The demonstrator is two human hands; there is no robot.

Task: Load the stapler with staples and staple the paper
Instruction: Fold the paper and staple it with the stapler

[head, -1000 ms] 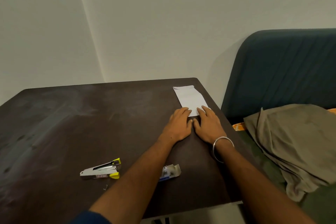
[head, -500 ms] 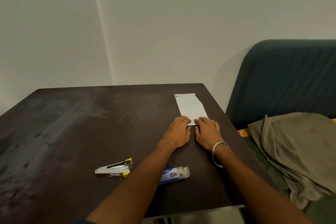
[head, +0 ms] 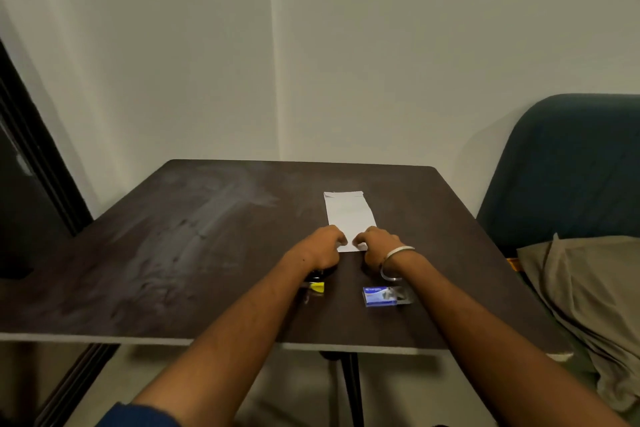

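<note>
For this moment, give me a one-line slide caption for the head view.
Both hands, left and right, pinch the near edge of the folded paper; stapler and staple box wait nearby.

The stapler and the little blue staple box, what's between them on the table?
Nothing: in the head view, only bare dark table shows between the stapler and the staple box.

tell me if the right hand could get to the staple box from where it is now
Probably yes. The right hand pinches the near edge of the paper, and the staple box lies just nearer the person, under that wrist, with nothing between them; it must let go of the paper first.
</note>
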